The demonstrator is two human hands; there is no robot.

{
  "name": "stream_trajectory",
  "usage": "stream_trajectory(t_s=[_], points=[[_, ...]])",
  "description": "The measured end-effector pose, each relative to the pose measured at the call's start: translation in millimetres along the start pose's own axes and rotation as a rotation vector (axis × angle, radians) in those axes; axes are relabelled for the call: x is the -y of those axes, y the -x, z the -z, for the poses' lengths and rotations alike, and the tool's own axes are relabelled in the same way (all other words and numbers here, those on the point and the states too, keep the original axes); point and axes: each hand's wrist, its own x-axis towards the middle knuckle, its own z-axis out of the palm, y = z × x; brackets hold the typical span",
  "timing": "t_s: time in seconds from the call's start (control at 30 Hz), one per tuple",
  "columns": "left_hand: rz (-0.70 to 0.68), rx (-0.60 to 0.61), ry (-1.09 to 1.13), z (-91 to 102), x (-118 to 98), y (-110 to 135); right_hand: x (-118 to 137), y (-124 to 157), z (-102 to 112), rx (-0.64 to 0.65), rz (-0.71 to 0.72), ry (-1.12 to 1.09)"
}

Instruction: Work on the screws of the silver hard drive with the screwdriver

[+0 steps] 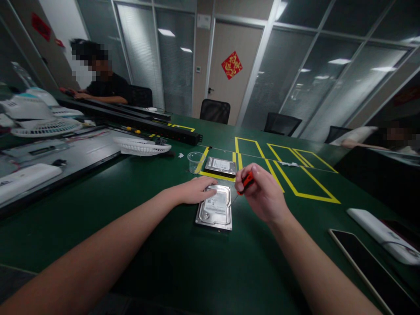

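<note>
Right hand point(261, 192) seemingly snug around screwdriver point(248, 180)

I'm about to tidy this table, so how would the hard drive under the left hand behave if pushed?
The hard drive looks metal-cased, so probably stiff and fairly heavy for its size. Lying flat, it should slide rather than roll or tip.

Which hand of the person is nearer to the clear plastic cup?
Left. The left hand rests on the nearer hard drive, just this side of the cup; the right hand, holding a screwdriver, is farther off to the right.
</note>
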Motion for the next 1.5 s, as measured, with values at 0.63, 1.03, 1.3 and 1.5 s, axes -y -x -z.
stream_trajectory(t_s=[0.63,1.03,1.3,1.5], points=[[0.018,0.022,0.023,2.7,-1.4,0.6,0.0,-1.9,3.6,-0.018,-0.025,-0.040],[0.006,0.008,0.000,1.7,-2.6,-0.4,0.5,0.5,-0.2,0.022,0.002,-0.017],[0.004,0.009,0.009,1.8,-1.7,0.1,2.0,1.7,-1.0,0.018,-0.014,0.009],[-0.005,0.015,0.023,3.2,-2.6,0.5,2.3,1.4,-2.0,0.002,-0.035,0.009]])
